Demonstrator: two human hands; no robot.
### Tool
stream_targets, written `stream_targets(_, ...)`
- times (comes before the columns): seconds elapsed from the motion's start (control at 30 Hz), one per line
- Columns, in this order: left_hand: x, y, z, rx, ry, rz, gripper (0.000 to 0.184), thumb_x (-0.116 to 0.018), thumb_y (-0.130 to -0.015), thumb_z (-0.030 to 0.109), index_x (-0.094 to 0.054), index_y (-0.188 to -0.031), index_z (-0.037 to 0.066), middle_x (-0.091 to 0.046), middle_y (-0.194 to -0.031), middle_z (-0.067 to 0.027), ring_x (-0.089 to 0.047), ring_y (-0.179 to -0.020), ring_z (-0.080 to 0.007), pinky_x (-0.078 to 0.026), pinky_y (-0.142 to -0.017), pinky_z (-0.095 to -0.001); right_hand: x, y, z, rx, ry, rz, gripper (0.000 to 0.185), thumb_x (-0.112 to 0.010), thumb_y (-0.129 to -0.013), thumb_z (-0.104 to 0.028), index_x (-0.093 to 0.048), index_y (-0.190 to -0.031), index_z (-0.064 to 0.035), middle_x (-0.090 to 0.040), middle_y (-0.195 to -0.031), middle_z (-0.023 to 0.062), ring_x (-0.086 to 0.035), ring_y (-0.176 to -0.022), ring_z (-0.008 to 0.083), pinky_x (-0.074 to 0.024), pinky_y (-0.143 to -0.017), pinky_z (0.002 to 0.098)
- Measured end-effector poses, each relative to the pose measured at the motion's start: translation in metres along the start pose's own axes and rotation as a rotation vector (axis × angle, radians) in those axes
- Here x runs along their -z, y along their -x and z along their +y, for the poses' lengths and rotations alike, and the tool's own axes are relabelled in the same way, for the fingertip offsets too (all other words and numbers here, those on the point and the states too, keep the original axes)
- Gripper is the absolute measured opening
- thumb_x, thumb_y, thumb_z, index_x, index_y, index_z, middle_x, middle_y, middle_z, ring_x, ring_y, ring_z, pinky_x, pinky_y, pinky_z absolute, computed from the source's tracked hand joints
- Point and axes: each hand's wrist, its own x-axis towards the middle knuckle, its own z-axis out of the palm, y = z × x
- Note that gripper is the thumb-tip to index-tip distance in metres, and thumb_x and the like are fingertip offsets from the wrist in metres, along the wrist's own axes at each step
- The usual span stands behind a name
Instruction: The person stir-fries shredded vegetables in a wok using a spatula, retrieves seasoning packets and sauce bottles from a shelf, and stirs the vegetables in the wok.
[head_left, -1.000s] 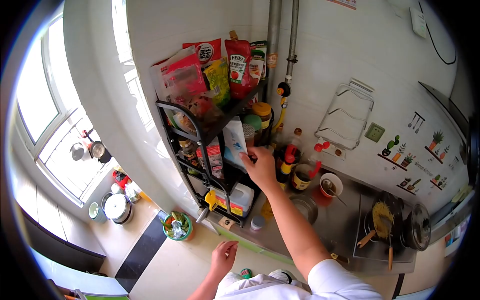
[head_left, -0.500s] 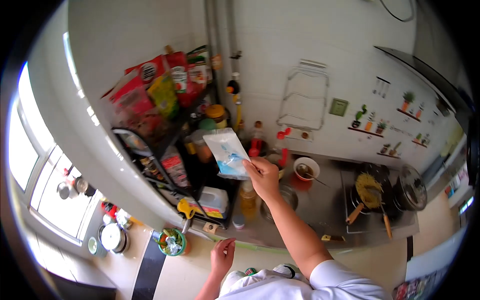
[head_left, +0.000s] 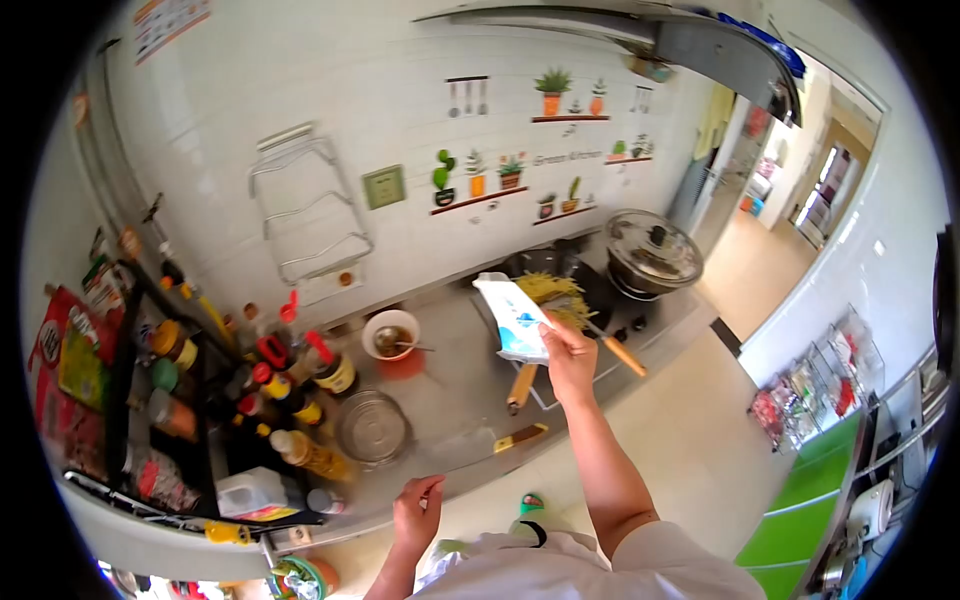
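Note:
My right hand (head_left: 570, 358) grips a white and blue packet (head_left: 516, 318) by its lower right edge, in front of the stove. Behind the packet, partly covered by it, a wok holds yellow shredded food (head_left: 553, 290). Two wooden handles stick out from the wok, the right one (head_left: 625, 357) close to my right hand. My left hand (head_left: 418, 505) hangs low near the counter's front edge, its fingers curled together; whether anything is in them is hidden. A knife with a wooden handle (head_left: 521, 438) lies at the counter edge between the hands.
A lidded pot (head_left: 652, 250) stands right of the wok. Left on the counter (head_left: 440, 400) are a white bowl (head_left: 391, 335) with a spoon, a round metal dish (head_left: 373, 428) and several sauce bottles. A black rack with packets is at the far left. The range hood (head_left: 700, 50) hangs above.
The packet came out of the rack in my right hand and is now in front of the wok. The view has turned right. My left hand stays low.

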Motion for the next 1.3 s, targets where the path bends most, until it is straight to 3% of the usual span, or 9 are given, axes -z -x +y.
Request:
stream_targets(0.17,-0.043,-0.014,0.006,-0.002,0.022,-0.088,0.015,-0.062,-0.087,0.001,-0.070,-0.099,0.002,-0.066,-0.083,-0.0140,-0.064,-0.069,-0.0208,-0.052,-0.061,-0.0287,0.087,-0.038,0.014,0.107,0.051,0.166,0.026,-0.064,-0.090,0.000,-0.069,-0.115,-0.0036,-0.068,-0.099,0.0018,-0.058,-0.083,0.0061,-0.0457,-0.076,0.0215)
stream_targets(0.4,-0.080,-0.029,0.025,-0.034,-0.028,-0.101,0.014,-0.062,-0.086,0.001,-0.070,-0.098,0.002,-0.065,-0.083,-0.0146,-0.065,-0.068,-0.0225,-0.052,-0.061,-0.0304,0.150,-0.077,0.011,-0.005,-0.009,0.253,0.033,-0.066,-0.089,-0.002,-0.063,-0.122,0.0013,-0.067,-0.108,0.0060,-0.060,-0.089,0.0086,-0.0491,-0.082,0.0249)
stream_targets(0.6,-0.101,-0.036,0.031,0.011,-0.004,-0.074,0.013,-0.062,-0.087,0.002,-0.069,-0.099,0.001,-0.065,-0.084,-0.0152,-0.064,-0.070,-0.0239,-0.053,-0.063,-0.0316,0.189,-0.112,0.027,-0.054,0.072,0.233,0.026,-0.066,-0.091,-0.008,-0.066,-0.114,0.0033,-0.067,-0.097,0.0037,-0.059,-0.084,0.0075,-0.0481,-0.078,0.0227)
stream_targets(0.7,-0.105,-0.036,0.030,0.043,-0.004,-0.051,0.014,-0.062,-0.088,0.003,-0.069,-0.099,0.001,-0.064,-0.084,-0.0151,-0.064,-0.070,-0.0239,-0.053,-0.064,-0.0318,0.194,-0.129,0.027,-0.093,0.211,0.200,0.022,-0.065,-0.093,-0.013,-0.066,-0.108,0.0040,-0.065,-0.088,0.0013,-0.056,-0.079,0.0060,-0.0458,-0.071,0.0215)
stream_targets(0.77,-0.107,-0.035,0.030,0.059,-0.013,-0.031,0.014,-0.062,-0.088,0.003,-0.069,-0.100,0.001,-0.064,-0.083,-0.0148,-0.064,-0.070,-0.0235,-0.053,-0.064,-0.0313,0.193,-0.142,0.025,-0.126,0.528,0.087,0.022,-0.063,-0.094,-0.016,-0.065,-0.102,0.0042,-0.063,-0.083,0.0002,-0.052,-0.074,0.0058,-0.0426,-0.066,0.0221)
stream_targets(0.9,-0.110,-0.032,0.029,0.074,-0.015,0.006,0.014,-0.062,-0.088,0.004,-0.069,-0.100,0.002,-0.064,-0.082,-0.0144,-0.064,-0.070,-0.0232,-0.053,-0.065,-0.0311,0.176,-0.170,0.018,0.026,0.789,-0.045,0.023,-0.060,-0.095,-0.021,-0.063,-0.096,0.0021,-0.056,-0.072,0.0056,-0.046,-0.065,0.0125,-0.0400,-0.062,0.0270)
stream_targets(0.93,-0.110,-0.032,0.030,0.093,-0.016,-0.001,0.015,-0.062,-0.087,0.002,-0.069,-0.101,0.002,-0.064,-0.083,-0.0140,-0.063,-0.071,-0.0224,-0.052,-0.066,-0.0307,0.169,-0.176,0.013,0.015,0.882,-0.079,0.024,-0.060,-0.095,-0.021,-0.063,-0.096,0.0028,-0.057,-0.072,0.0112,-0.050,-0.065,0.0176,-0.0424,-0.063,0.0301)
stream_targets(1.07,-0.109,-0.033,0.032,0.110,-0.020,0.006,0.016,-0.062,-0.087,0.001,-0.069,-0.101,0.002,-0.064,-0.083,-0.0136,-0.063,-0.072,-0.0216,-0.052,-0.066,-0.0302,0.143,-0.187,0.006,0.040,0.898,-0.181,0.024,-0.061,-0.093,-0.021,-0.064,-0.099,0.0027,-0.064,-0.079,0.0180,-0.058,-0.069,0.0259,-0.0459,-0.067,0.0353)
stream_targets(1.3,-0.105,-0.028,0.030,0.103,-0.036,0.049,0.015,-0.062,-0.087,0.003,-0.069,-0.100,0.002,-0.065,-0.083,-0.0142,-0.064,-0.070,-0.0230,-0.053,-0.064,-0.0309,0.123,-0.204,0.013,0.058,0.907,-0.263,0.022,-0.063,-0.092,-0.019,-0.064,-0.095,0.0032,-0.063,-0.077,0.0201,-0.059,-0.065,0.0274,-0.0463,-0.064,0.0358)
